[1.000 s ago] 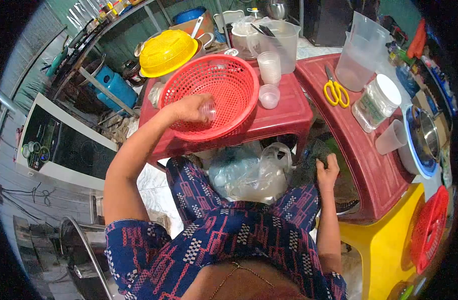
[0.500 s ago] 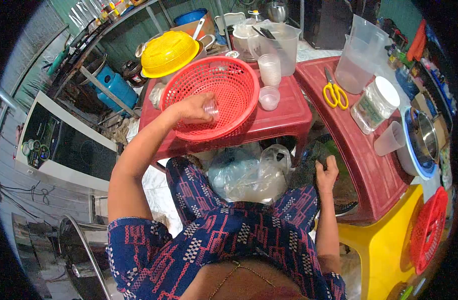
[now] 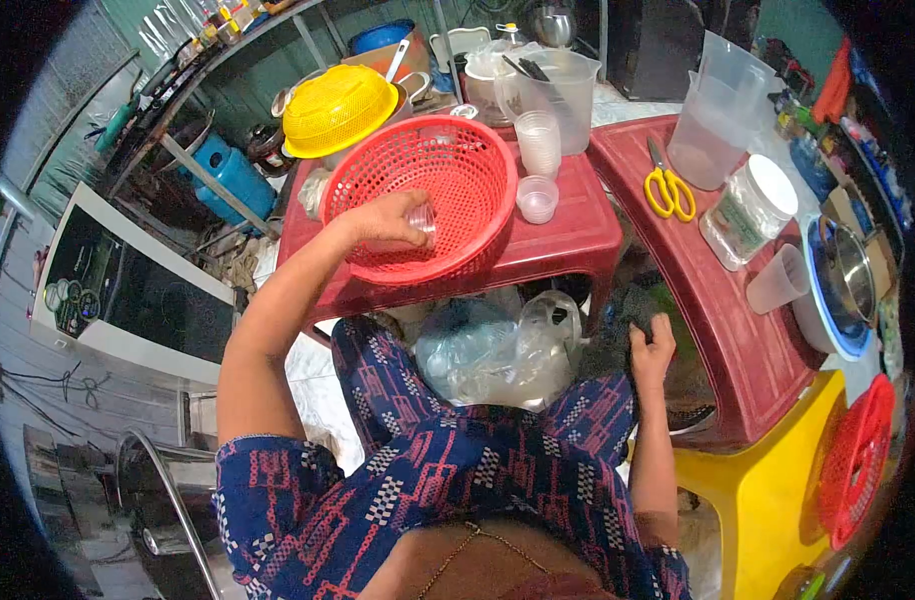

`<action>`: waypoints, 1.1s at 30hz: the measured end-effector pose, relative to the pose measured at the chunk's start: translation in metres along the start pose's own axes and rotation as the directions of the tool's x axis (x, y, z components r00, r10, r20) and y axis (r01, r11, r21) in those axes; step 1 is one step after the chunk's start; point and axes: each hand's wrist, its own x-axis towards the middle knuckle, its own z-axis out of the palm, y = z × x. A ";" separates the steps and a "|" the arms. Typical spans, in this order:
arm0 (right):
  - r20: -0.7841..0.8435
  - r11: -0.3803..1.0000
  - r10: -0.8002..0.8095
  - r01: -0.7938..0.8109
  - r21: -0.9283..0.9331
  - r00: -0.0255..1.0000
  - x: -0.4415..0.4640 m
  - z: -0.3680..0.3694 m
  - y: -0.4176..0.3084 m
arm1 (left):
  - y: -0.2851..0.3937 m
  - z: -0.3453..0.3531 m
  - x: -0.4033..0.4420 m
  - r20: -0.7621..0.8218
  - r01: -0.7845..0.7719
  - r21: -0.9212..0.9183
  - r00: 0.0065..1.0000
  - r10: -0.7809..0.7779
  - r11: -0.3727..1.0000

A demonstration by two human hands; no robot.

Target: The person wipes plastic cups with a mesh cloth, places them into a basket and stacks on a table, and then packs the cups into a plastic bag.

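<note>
My left hand (image 3: 390, 220) reaches into the red plastic colander basket (image 3: 338, 215) and grips a small clear plastic cup (image 3: 424, 222) near its inner wall. Low beside the stool's edge, my right hand (image 3: 655, 350) is closed on a dark grey cloth (image 3: 618, 330) that hangs by my knee. To the right of the basket stand a tall stack of clear plastic cups (image 3: 539, 145) and a shorter stack of cups (image 3: 537, 200). All of these cups rest on a red plastic table (image 3: 568, 235).
A yellow strainer (image 3: 338, 108) tops a pot behind the basket. On the second red table (image 3: 748, 380) lie yellow-handled scissors (image 3: 668, 190), a white-lidded jar (image 3: 748, 210) and a measuring jug (image 3: 716, 115). Plastic bags (image 3: 498, 355) sit between my knees. A yellow stool (image 3: 768, 490) stands at right.
</note>
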 end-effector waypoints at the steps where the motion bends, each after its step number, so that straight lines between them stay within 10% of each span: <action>1: -0.009 1.000 -0.004 0.004 0.014 1.000 0.000 0.000 0.000 | -0.004 0.000 0.003 0.039 -0.001 0.059 0.999 -0.001 0.998; 33: -0.004 1.000 0.011 -0.011 -0.003 1.000 0.000 0.001 0.001 | 0.027 -0.004 0.008 0.040 0.039 0.126 0.998 -0.044 0.991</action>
